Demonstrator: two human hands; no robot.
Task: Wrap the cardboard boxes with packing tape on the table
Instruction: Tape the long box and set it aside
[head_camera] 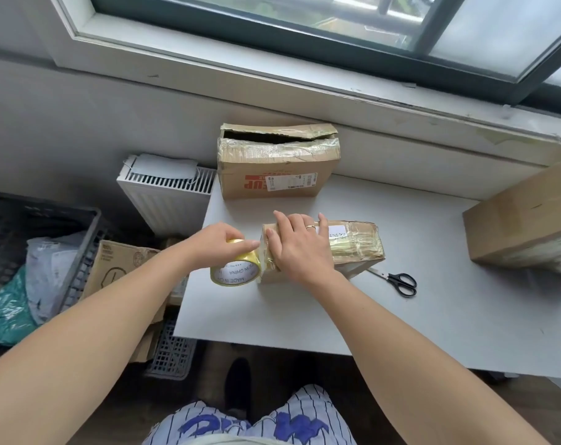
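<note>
The person is working on a small cardboard box (324, 248) that is lying near the middle of the white table (401, 322). The right hand (297, 244) is resting flat and open on its left end, pressing it down and not gripping. The left hand (221, 242) is clenching the tape roll (236, 268) from above, and the roll is touching the left face of the box.

The box is looking light and a little crushed, already shiny with old tape — I think it will slide easily, so a firm palm on top is the good place to hold. The roll is stiff, and is best taken around its rim.

The roll is hanging close to the left table edge. More free room is lying in front, while scissors (398, 281) are resting just beside the box on the right.
</note>
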